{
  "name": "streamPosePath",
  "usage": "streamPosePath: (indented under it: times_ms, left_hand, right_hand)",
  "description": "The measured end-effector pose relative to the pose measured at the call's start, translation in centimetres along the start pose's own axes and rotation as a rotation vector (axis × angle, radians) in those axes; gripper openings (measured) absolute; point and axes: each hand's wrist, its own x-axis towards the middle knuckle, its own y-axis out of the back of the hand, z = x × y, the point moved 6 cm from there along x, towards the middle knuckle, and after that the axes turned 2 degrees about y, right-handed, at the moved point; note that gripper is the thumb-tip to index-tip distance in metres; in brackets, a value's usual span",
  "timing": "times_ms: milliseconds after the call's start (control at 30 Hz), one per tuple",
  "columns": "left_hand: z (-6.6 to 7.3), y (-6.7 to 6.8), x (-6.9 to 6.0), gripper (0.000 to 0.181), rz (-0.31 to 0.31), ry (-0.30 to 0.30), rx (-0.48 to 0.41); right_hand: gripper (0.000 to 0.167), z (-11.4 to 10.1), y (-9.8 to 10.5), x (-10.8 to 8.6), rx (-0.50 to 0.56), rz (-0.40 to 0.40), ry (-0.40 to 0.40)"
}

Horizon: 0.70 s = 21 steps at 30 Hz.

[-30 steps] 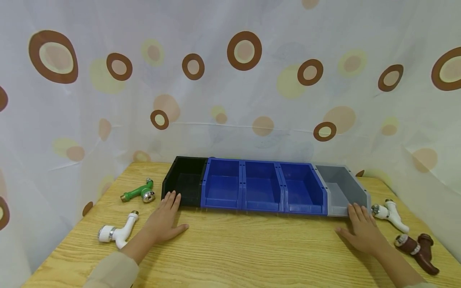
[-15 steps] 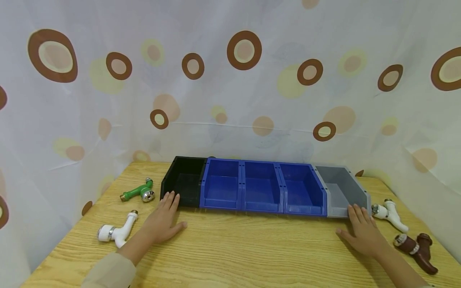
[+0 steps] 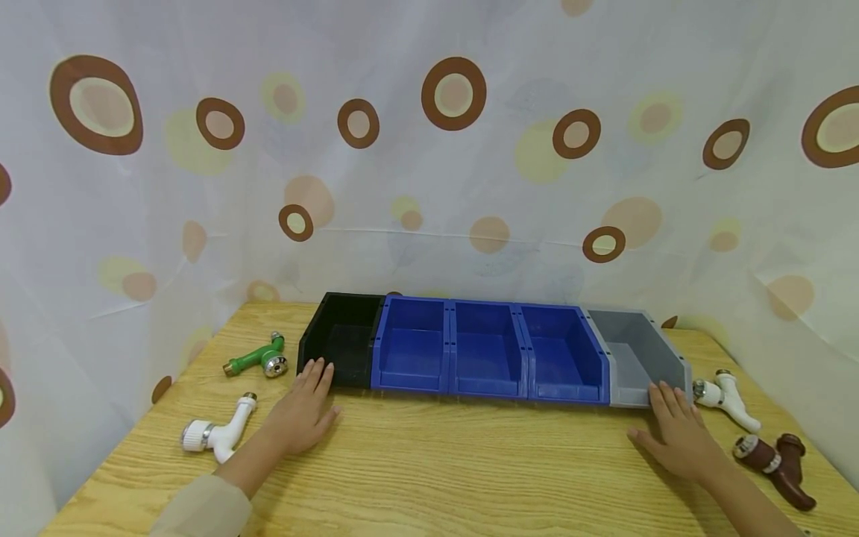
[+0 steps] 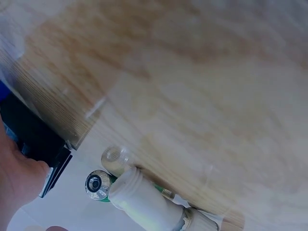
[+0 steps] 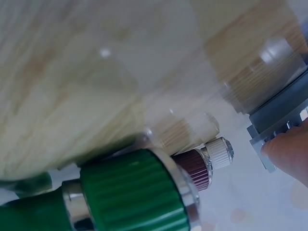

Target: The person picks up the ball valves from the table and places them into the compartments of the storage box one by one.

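My left hand lies with extended fingers at the front edge of the black bin. On the opposite end, the fingers of my right hand touch the front of the grey bin. Three blue bins stand side by side between those two, and all the bins look empty inside. The left wrist view catches part of the left hand against the black bin. At the right wrist view's edge, the right hand meets the grey bin.
Left of the bins lie a green tap and a white tap. A white tap and a brown tap lie at the right. Another green tap looms close in the right wrist view. A patterned curtain hangs behind the wooden table.
My left thumb has drawn in slightly toward the fingers. The black bin's end has shifted a touch left and nearer. My right hand has hardly moved; the taps lie as before.
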Motion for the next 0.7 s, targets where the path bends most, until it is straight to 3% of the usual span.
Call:
streamPosePath:
  times_ms: [700]
  left_hand:
    - [0.41,0.48,-0.63,0.067,-0.013,0.019,-0.016]
  right_hand:
    - [0.083,-0.24,0.06,-0.65,-0.022,0.018,0.014]
